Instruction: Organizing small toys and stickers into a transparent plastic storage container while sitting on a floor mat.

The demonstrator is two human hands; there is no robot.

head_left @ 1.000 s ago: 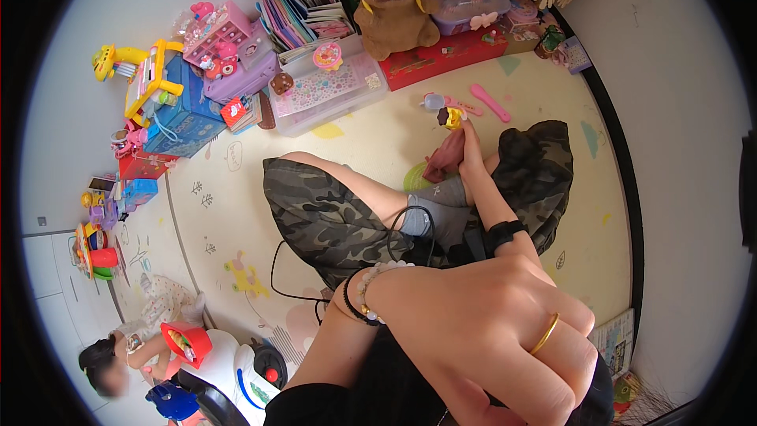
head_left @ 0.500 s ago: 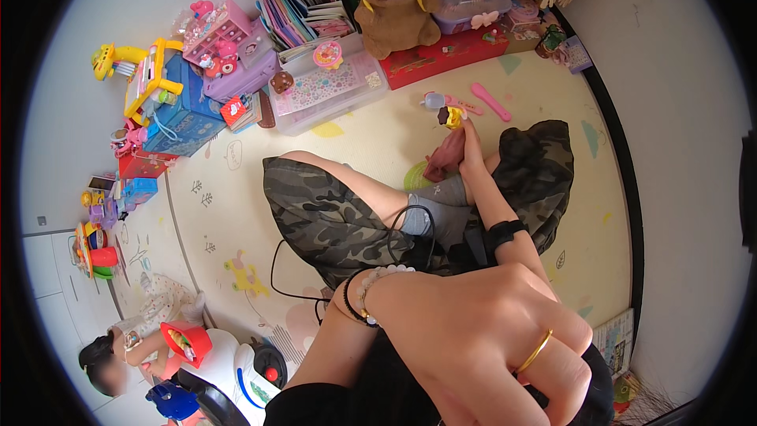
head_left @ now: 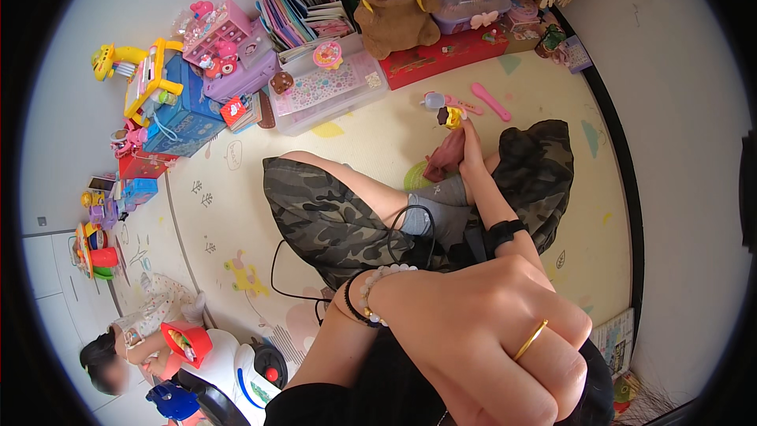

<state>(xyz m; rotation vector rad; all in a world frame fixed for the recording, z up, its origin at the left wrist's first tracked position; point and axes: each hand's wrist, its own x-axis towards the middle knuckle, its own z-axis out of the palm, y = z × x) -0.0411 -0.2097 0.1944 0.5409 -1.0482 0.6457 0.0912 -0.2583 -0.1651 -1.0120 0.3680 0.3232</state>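
Observation:
My left hand looms large at the lower middle, close in front of me, with a gold ring and two bracelets. Its fingers are curled closed, and anything inside them is hidden. Farther off, beyond my crossed legs, my right hand wears a black strap on its forearm. It grips a small yellow toy with a dark brown top. A dusky pink, soft-looking piece hangs beside that hand; whether the hand holds it too, I cannot tell. Just past the toy lie a small clear-tipped item and a pink stick-shaped toy.
Boxes, books and toys line the back and left walls, with a brown plush among them. Another person sits at lower left by a red container. A black cable runs beside my camouflage-clad legs.
My left hand has shifted and turned slightly, its curled fingers now lower. The right hand and the yellow toy have stayed in place.

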